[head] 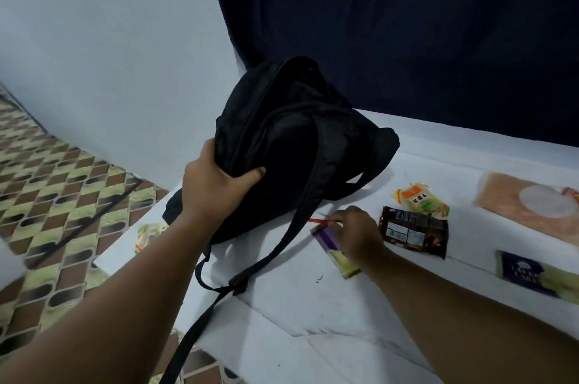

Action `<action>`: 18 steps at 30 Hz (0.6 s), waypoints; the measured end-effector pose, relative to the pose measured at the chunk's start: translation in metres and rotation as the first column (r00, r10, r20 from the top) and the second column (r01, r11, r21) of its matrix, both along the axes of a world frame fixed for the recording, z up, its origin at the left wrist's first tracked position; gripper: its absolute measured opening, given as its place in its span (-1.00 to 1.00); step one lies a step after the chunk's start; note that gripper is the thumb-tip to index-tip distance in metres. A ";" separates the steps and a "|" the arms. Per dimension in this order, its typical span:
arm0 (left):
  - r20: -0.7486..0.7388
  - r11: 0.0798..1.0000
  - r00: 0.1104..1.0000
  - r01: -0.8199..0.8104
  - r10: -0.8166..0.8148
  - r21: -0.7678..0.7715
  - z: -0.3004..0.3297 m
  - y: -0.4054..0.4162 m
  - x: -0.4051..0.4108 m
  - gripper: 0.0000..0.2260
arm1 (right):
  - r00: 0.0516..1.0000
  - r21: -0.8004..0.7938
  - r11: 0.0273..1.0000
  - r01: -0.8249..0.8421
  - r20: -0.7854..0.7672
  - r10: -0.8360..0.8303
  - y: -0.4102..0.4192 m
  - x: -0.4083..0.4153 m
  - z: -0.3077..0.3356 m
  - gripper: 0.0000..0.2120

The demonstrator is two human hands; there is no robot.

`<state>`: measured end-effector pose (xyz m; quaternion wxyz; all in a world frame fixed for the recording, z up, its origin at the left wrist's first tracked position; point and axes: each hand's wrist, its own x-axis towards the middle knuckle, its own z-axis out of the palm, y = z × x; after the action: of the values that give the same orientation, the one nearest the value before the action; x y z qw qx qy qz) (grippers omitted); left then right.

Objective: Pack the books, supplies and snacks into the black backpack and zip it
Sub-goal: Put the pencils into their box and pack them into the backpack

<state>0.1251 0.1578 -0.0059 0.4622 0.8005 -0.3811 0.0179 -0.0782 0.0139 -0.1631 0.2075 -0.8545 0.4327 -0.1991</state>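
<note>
Black backpack (291, 145) sits near the white table's (282, 314) left edge, gripped at its side by the left hand (216, 183). Right hand (357, 235) pinches a red pen (319, 221) beside a purple packet (333, 250); brown snack packet (413, 231) lies nearby.

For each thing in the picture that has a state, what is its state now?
black backpack: upright on the table, gripped by the left hand
red pencil: flat on the table, right hand on it
brown snack packet: lying flat, unpacked
yellow snack packet: lying unpacked
purple book: lying flat, partly under the right hand
</note>
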 end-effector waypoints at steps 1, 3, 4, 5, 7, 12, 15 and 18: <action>-0.005 1.000 1.000 0.005 -0.004 0.003 -0.001 0.000 0.000 -0.38 | 0.999 -0.011 1.000 -0.016 0.042 0.017 0.001 -0.003 0.001 -0.81; -0.006 1.000 1.000 0.014 -0.014 0.009 -0.002 0.000 -0.002 -0.39 | 0.992 0.034 0.999 -0.007 0.130 0.002 0.004 -0.013 0.006 -0.85; 0.000 1.000 1.000 0.021 -0.021 0.012 -0.002 0.001 -0.003 -0.39 | 0.985 0.084 0.996 0.007 0.169 -0.021 0.007 -0.020 0.012 -0.83; 0.009 0.999 0.999 0.031 -0.031 0.019 -0.003 0.001 -0.004 -0.37 | 0.976 0.095 0.995 0.014 0.213 -0.034 0.011 -0.029 0.016 -0.80; 0.025 0.997 0.998 0.061 -0.062 0.039 -0.007 0.004 -0.009 -0.34 | 0.954 0.057 0.998 0.041 0.295 -0.056 0.022 -0.050 0.024 -0.80; 0.103 0.982 0.979 0.168 -0.176 0.082 -0.030 0.011 -0.038 -0.27 | 0.831 0.260 0.915 0.309 0.395 -0.393 0.054 -0.117 0.035 -0.87; 0.094 0.961 0.960 0.254 -0.264 0.106 -0.052 0.015 -0.058 -0.21 | 0.735 0.316 0.862 0.396 0.454 -0.504 0.076 -0.152 0.040 -0.76; 0.212 0.921 0.909 0.308 -0.359 0.239 -0.072 0.020 -0.081 -0.13 | 0.631 0.351 0.831 0.432 0.541 -0.557 0.100 -0.185 0.040 -0.82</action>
<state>0.0440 0.1782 -0.0779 0.3234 0.7569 -0.5679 0.0012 -0.2633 0.1135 -0.1234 0.3549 -0.5630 0.5741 -0.4770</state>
